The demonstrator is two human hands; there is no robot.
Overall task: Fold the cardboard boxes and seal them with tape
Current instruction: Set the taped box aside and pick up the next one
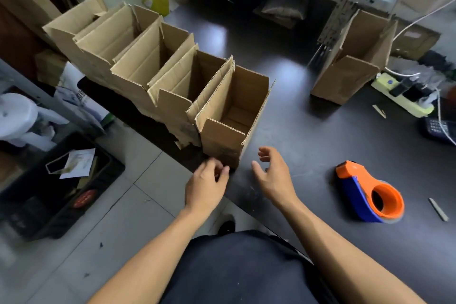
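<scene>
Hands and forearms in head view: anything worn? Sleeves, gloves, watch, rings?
Nothing worn on either. The left hand and right hand are bare: no gloves, rings or watch visible. Both forearms are bare up to the frame edge, no sleeves in view.

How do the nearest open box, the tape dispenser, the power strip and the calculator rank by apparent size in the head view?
1. Nearest open box.
2. Tape dispenser.
3. Power strip, though it lies farther away, so its real size is unsure.
4. Calculator, cut off by the frame edge.
</scene>
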